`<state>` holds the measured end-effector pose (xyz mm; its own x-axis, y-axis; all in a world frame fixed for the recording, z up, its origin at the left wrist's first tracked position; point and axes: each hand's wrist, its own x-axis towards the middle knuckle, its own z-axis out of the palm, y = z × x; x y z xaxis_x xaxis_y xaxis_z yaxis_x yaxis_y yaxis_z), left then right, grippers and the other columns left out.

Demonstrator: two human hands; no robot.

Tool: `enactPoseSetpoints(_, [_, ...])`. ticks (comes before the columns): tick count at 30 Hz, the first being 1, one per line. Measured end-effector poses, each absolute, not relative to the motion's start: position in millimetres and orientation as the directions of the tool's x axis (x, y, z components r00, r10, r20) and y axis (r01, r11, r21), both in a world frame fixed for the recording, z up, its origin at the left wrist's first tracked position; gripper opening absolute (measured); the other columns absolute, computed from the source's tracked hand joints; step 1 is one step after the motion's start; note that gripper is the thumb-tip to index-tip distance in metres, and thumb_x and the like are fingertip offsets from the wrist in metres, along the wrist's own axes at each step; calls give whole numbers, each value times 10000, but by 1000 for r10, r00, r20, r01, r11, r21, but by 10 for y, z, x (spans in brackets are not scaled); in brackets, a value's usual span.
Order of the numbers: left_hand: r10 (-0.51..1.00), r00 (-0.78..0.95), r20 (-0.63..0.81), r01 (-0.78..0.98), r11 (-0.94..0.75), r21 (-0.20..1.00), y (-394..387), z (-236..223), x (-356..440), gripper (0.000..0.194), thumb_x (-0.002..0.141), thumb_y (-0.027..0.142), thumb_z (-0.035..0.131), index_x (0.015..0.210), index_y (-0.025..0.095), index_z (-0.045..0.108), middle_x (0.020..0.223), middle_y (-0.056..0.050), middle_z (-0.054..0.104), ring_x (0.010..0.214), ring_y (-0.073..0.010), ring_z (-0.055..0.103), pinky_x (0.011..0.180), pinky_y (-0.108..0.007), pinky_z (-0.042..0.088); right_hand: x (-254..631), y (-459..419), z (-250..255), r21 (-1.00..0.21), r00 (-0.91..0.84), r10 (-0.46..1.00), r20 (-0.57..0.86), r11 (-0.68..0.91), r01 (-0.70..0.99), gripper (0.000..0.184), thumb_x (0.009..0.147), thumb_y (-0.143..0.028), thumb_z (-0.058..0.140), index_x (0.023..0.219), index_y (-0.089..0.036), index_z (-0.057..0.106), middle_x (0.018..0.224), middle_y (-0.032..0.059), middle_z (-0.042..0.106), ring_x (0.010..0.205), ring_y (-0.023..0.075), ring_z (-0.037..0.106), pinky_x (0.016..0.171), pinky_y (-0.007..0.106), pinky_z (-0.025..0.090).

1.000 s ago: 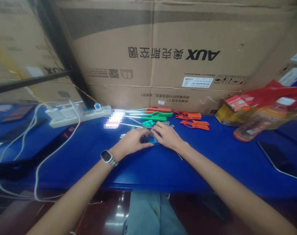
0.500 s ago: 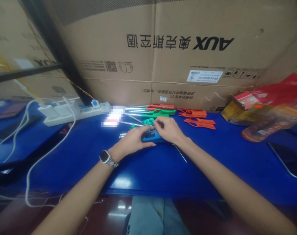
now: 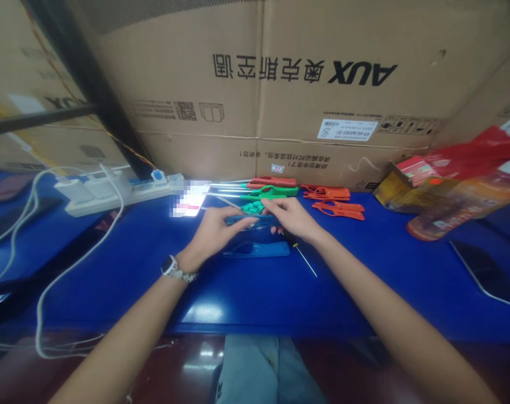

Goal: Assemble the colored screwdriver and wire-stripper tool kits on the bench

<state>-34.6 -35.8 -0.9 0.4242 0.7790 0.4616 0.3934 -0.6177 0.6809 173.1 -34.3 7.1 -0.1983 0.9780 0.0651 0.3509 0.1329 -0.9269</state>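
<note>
1. White power strip [image 3: 137, 194] far left, plugs in.
2. Left hand [image 3: 215, 231]: thumb and fingers pinch left end of blue plastic handle [image 3: 263, 220], which sits between both hands.
3. Blue shell [image 3: 265, 249] flat on table [image 3: 246, 297], body side of handle.
4. Right hand [image 3: 292, 216]: fingers pinch handle's right end.
5. Yellow-tipped rod [image 3: 307, 262] near right wrist.
6. Orange shells [image 3: 343, 210], then drink bottle [image 3: 460, 207].
</note>
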Motion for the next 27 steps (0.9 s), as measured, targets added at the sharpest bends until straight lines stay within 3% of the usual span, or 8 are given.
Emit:
enactPoseSetpoints(3, [914,291,283,365,-380,850,-273,3,-365,363,831,518,697,800,157,718,678,-27,709,586,-167,656,615,-284,507,1827,-368,82,-967,-246,965,91,145,211,325,858,-508,629,893,-185,639,727,5,612,537,126,627,421,221,442])
enactPoseSetpoints(7, [952,237,193,338,-267,902,-220,-13,-404,400,797,550,711,856,155,698,672,-15,688,516,-146,627,571,-281,521,1931,-410,17,-968,-337,933,129,193,164,377,796,-427,717,1091,-222,601,767,-12,607,593,132,615,440,233,491])
enactPoseSetpoints(13, [824,378,423,437,-561,703,-293,-78,-470,394,776,482,763,1036,191,707,1010,-72,724,939,-226,677,844,-363,541,1896,-414,-114,-900,-269,945,185,273,341,246,868,-393,598,977,-187,675,704,-9,604,531,129,542,506,292,492])
enactPoseSetpoints(16, [744,503,439,414,-654,633,-328,-96,-473,441,751,432,801,1114,207,691,1077,-66,717,966,-223,673,872,-366,536,1863,-430,-105,-860,-265,935,237,329,391,238,878,-381,582,956,-185,692,780,25,677,649,166,600,619,316,487])
enactPoseSetpoints(20, [790,458,408,438,-600,669,-305,-89,-528,415,817,424,737,1158,196,669,1073,-64,717,904,-211,673,807,-349,547,1877,-536,-36,-747,-155,892,425,442,497,260,895,-408,581,1041,-210,667,1004,60,689,806,188,587,762,350,460])
enactPoseSetpoints(22, [804,426,414,461,-587,665,-279,-74,-584,411,818,425,729,1152,193,666,1075,-66,712,924,-217,660,828,-363,537,1885,-623,-18,-643,-169,864,474,470,605,247,879,-422,615,1008,-214,648,1010,64,666,877,212,573,838,393,427])
enactPoseSetpoints(25, [806,413,424,479,-588,652,-254,-56,-655,382,830,422,709,1134,194,673,1068,-69,703,915,-212,643,819,-363,530,1842,-750,-47,-420,-423,834,356,546,725,306,779,-483,738,924,-224,662,980,56,647,996,269,539,930,472,346])
enactPoseSetpoints(27, [802,414,430,480,-594,646,-252,-49,-676,373,834,422,700,1127,192,677,1060,-71,696,898,-208,636,786,-351,531,1789,-795,-89,-352,-529,810,254,587,729,355,748,-511,773,958,-238,688,984,55,645,1035,283,517,952,486,317])
